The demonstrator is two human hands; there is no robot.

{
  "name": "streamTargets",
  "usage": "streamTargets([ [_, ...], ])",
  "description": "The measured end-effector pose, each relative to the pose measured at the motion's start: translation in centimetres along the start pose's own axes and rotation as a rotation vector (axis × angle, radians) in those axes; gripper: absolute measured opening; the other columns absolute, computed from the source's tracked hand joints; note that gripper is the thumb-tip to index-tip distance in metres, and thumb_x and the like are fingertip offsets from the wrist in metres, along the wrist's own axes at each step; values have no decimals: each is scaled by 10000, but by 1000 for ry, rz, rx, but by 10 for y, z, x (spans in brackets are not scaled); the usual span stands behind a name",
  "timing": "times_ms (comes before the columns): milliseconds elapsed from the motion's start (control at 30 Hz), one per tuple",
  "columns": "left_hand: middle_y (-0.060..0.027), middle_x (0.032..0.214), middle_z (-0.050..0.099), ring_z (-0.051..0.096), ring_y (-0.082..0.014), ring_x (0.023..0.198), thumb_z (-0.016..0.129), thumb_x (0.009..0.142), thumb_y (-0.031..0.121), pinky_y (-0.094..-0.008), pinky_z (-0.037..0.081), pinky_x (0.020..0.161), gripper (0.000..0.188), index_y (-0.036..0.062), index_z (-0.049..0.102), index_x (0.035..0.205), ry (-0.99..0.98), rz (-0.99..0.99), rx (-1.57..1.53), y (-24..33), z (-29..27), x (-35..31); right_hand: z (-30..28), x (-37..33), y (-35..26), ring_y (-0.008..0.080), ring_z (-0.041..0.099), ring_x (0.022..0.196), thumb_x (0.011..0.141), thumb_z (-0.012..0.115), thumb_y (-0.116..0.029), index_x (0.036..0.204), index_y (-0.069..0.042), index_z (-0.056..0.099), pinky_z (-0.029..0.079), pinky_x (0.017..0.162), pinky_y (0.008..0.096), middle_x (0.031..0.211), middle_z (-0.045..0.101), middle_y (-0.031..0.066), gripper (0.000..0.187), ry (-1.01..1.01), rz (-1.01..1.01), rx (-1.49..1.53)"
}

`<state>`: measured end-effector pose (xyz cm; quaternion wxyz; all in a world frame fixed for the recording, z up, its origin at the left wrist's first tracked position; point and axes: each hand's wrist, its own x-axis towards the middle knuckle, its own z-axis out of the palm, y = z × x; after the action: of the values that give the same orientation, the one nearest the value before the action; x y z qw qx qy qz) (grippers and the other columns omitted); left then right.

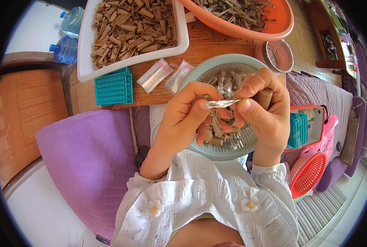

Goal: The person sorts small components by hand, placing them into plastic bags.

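Observation:
Both my hands are raised over a pale green basin. My left hand pinches one end of a small, shiny silvery bundle that looks like thin wire strands. At the bundle's other end, the thumb and fingertips of my right hand close on it. A brown cork-shaped piece is tucked in the fingers of my right hand. Below, partly hidden by my hands, several brown cork-shaped pieces and clear shiny bundles lie in the basin.
On the wooden table stand a white tub of brown half-shells and an orange basin of stringy bundles. Teal trays, clear bags and a round container sit nearby. A red basket is at right.

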<state>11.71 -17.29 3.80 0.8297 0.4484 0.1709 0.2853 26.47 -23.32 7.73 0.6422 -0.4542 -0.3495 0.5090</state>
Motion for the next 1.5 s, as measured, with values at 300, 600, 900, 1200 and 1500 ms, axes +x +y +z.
streamTargets([
  [300,-97,846,588,630,-152,683,390,910,284,-151,392,353,281,22,440,996,-14,-105,-81,2,3,-3,1,6,-7,93,525,541,775,573,-10,822,-10,478,433,523,205,738,563,86,106,142,-196,153],
  [600,-83,852,593,613,-110,646,384,915,235,-139,386,368,226,28,454,971,-36,-100,-2,0,4,-3,7,9,4,118,527,557,812,537,-18,890,-28,471,445,525,224,792,572,114,103,380,-436,218],
  [900,-47,730,565,529,-59,448,450,895,225,-138,338,340,221,22,496,966,80,-138,81,7,10,-1,5,2,9,125,525,531,813,523,-17,910,-18,452,444,506,226,813,573,135,119,284,-509,225],
  [1200,-28,707,519,574,-98,491,470,885,239,-154,371,346,239,20,509,971,94,-70,9,4,8,-1,13,-4,5,90,542,558,774,563,10,816,-2,472,438,501,193,704,574,83,101,46,-209,53],
  [1500,-41,775,517,638,-194,629,476,877,273,-181,454,387,250,48,501,984,135,-136,-330,-6,0,5,-5,-7,-3,122,492,428,745,605,-58,785,-18,475,395,403,209,654,531,116,142,-96,-82,462],
])
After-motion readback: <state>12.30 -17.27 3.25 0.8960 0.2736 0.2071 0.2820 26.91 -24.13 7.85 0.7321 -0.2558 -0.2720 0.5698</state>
